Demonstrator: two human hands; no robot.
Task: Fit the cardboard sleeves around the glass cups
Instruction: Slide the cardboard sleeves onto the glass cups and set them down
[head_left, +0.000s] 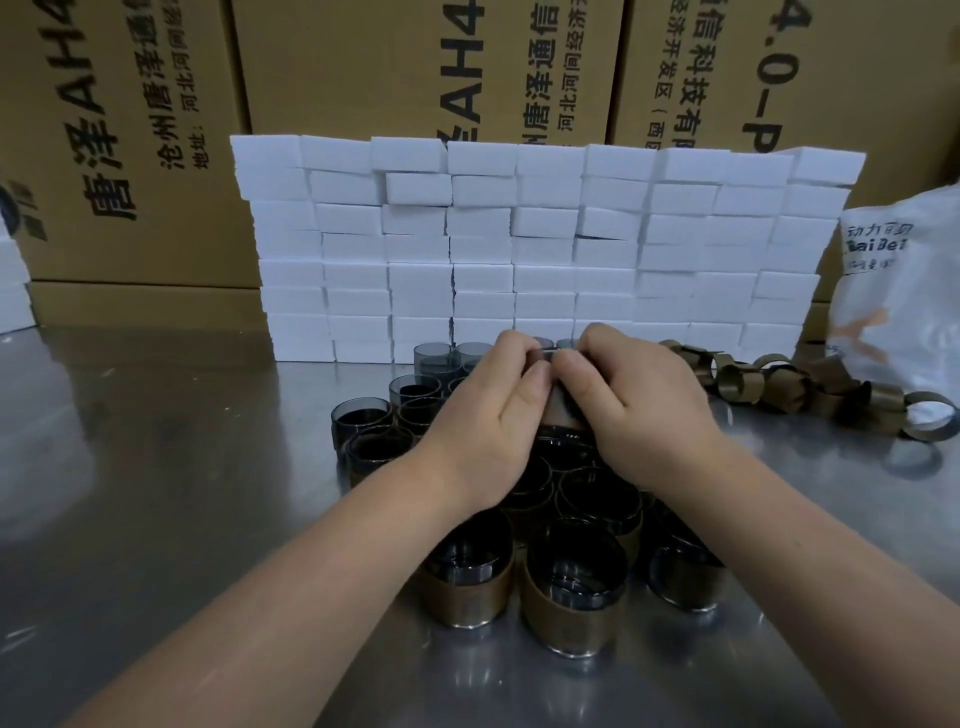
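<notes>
Mid-frame, the left hand (498, 395) and right hand (631, 395) are both pinching 1 glass cup (558, 415), fingers curled round it while working a cardboard sleeve (555, 404) onto it above the sleeved cups (571, 582). Best practice, I judge: keeping the sleeve square to the rim and sliding evenly, not forcing 1 side. Loose sleeves (779, 382) are lying at right on the steel table (156, 467).

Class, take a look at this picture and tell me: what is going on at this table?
A person is fitting a cardboard sleeve onto a glass cup, gripping it with the left hand and right hand above a cluster of cups on a metal table. The nearest cups already wear sleeves, while some at the back look bare. Loose sleeves lie to the right.
</notes>
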